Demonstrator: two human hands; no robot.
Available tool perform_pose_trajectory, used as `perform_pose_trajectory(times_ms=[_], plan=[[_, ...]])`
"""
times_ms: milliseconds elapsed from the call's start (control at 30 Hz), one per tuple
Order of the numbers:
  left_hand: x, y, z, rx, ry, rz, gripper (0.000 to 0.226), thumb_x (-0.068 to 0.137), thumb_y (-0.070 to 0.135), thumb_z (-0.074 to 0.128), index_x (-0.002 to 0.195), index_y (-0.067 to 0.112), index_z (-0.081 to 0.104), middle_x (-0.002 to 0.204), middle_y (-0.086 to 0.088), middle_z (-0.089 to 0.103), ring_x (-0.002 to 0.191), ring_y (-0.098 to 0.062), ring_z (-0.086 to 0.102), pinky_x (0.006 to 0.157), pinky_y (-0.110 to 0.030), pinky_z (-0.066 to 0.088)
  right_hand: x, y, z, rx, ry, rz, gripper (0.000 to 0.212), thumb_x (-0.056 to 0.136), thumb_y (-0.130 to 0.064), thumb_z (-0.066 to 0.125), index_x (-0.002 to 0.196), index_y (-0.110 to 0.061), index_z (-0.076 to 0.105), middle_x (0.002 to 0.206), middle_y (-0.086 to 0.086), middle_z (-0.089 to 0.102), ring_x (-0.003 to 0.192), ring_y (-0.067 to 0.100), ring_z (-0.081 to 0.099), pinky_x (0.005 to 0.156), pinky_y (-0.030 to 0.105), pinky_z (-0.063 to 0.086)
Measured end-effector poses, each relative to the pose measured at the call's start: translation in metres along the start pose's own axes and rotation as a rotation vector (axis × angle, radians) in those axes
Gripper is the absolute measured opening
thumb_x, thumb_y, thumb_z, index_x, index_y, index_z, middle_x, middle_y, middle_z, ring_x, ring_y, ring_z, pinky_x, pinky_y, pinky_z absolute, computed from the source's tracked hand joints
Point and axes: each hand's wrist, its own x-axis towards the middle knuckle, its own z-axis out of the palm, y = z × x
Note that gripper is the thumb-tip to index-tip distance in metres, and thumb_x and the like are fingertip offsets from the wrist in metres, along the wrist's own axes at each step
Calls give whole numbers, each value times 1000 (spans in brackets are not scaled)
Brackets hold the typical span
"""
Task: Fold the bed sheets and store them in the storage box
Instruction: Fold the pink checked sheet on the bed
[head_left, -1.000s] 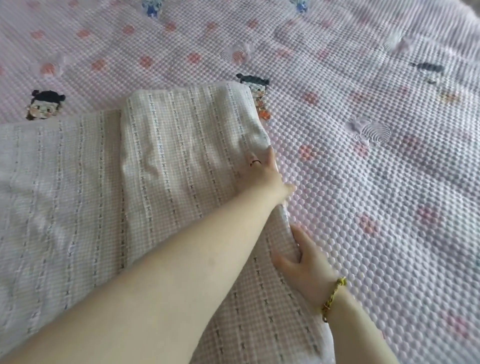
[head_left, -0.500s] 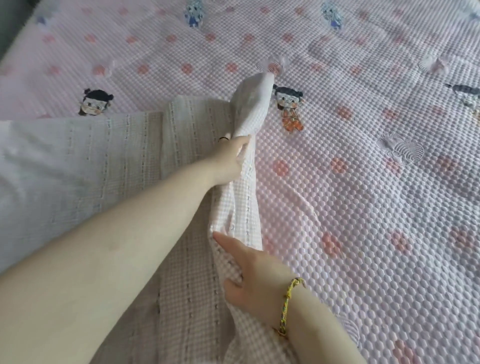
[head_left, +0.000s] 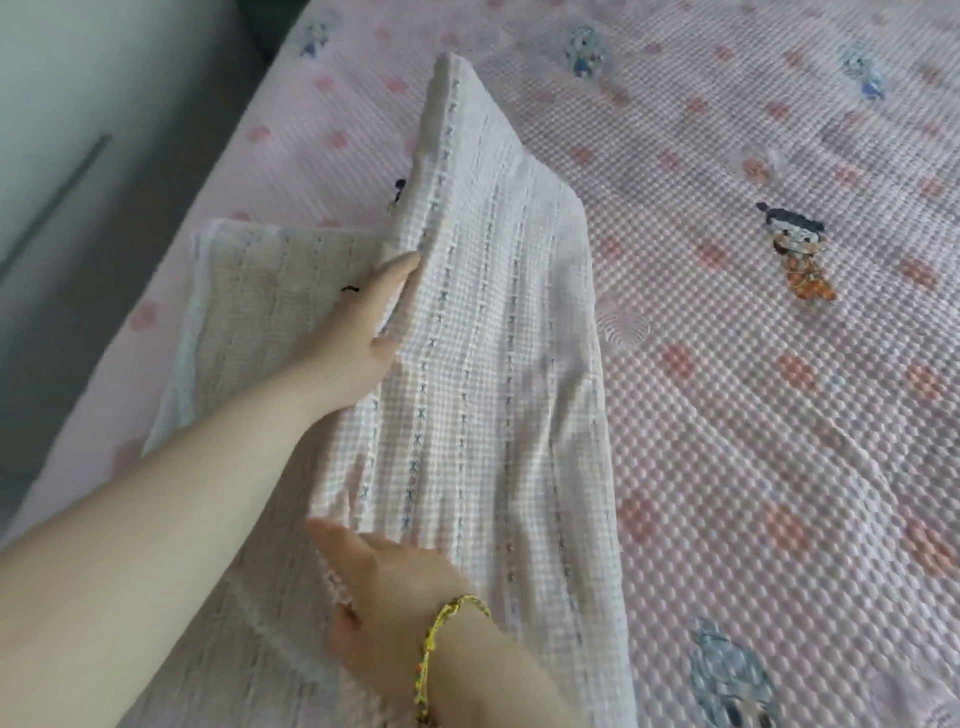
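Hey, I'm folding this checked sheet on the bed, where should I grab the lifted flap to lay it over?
Take the sheet by the flap's raised hemmed edge, coming from the left with your thumb on its face, as the left hand does. That edge stands free of the lower layer, so it can be pinched. The right side is a fold lying on the bedspread.

Left hand (head_left: 358, 332) outstretched, thumb forward; right hand (head_left: 395, 597) nearer, thumb out, fingers hidden.

Pale pink-and-white checked sheet (head_left: 483, 322) with blue stitched stripes; pink dotted bedcover (head_left: 779, 441) with cartoon figures.
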Motion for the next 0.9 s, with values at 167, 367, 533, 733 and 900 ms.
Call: perform_pose_trajectory(times_ms=[167,367,533,733,900], plan=[[-3,-90,-25,-42,63,-245,78,92,0,47,148,26,1,156,-1,9,143,-19,16,103,-20,20,42,-35,27,19,-208,57,75,91,-34,49,146,-36,-2,151,10,23,139,34,20,114,48,19],[-18,-143,-11,-218,76,-588,81,89,24,58,149,18,5,155,-8,16,140,-27,23,114,-39,22,35,-22,23,-29,302,-19,43,86,-29,41,128,-20,40,114,-3,64,109,11,53,97,21,36],[-8,-148,-2,-361,192,-673,69,82,36,66,135,5,36,130,-4,48,120,-24,47,103,-37,37,5,30,-9,-199,639,511,41,96,-43,26,133,-29,36,140,6,46,131,19,25,108,37,14],[-8,-144,-7,-303,314,-495,50,90,26,57,133,5,40,129,1,49,115,-18,48,95,-32,39,2,55,-13,-118,291,780,67,94,-54,17,133,-29,-32,139,-9,-39,140,20,-25,113,41,-15],[-6,-163,-5,-161,268,-612,48,94,23,51,136,4,38,133,-12,50,121,-33,48,92,-33,37,15,66,-2,-207,184,730,65,91,-60,4,121,-22,-40,126,-3,-51,126,16,-39,106,39,-27]])
